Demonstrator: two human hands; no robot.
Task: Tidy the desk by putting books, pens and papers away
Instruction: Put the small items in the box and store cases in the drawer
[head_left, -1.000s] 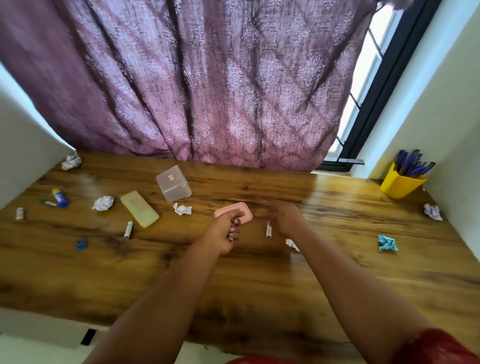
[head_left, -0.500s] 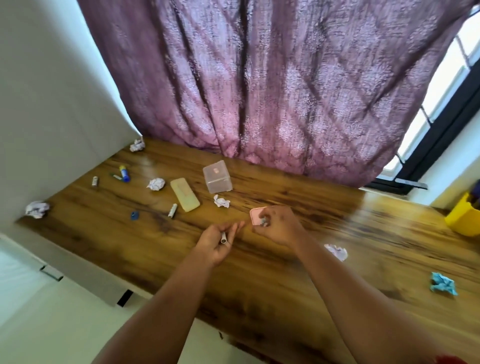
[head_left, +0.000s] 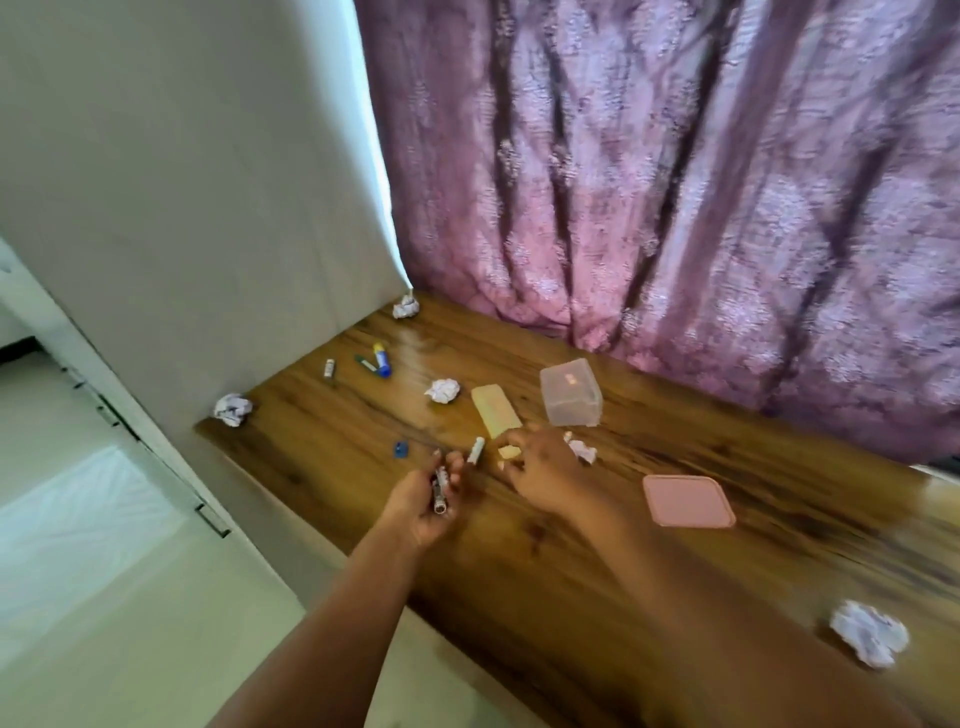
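Silver-tipped small pen-like stick (head_left: 440, 490) is lying in the left hand (head_left: 427, 501), fingers curling round it, palm up, just over the near left edge of the wooden surface (head_left: 561, 566). Right hand (head_left: 545, 470) is hovering just right of it, fingers bent down toward a small pale yellow piece (head_left: 508, 451); blurred, cannot tell if it is gripping or only touching. White stick (head_left: 476, 450) is lying between the two hands on the surface. Pale yellow flat case (head_left: 493, 410) is sitting just far of the right hand, clear plastic box (head_left: 570, 393) to its right. Small crumpled paper (head_left: 584, 451) is showing just right of the right hand. Pink lid (head_left: 688, 501) is lying flat further right. Blue small object (head_left: 400, 449) is resting left of the hands. Crumpled paper ball (head_left: 443, 390) is sitting left of the yellow case. Blue-capped marker (head_left: 381, 359), a thin green pen (head_left: 365, 362) and a short white stick (head_left: 329, 368) are lying toward the far left. More paper balls: at the left edge (head_left: 233, 409), at the far left corner (head_left: 405, 307), and at the near right (head_left: 867, 632). Purple curtain (head_left: 675, 197) is hanging behind the surface, white wall (head_left: 197, 197) on the left.
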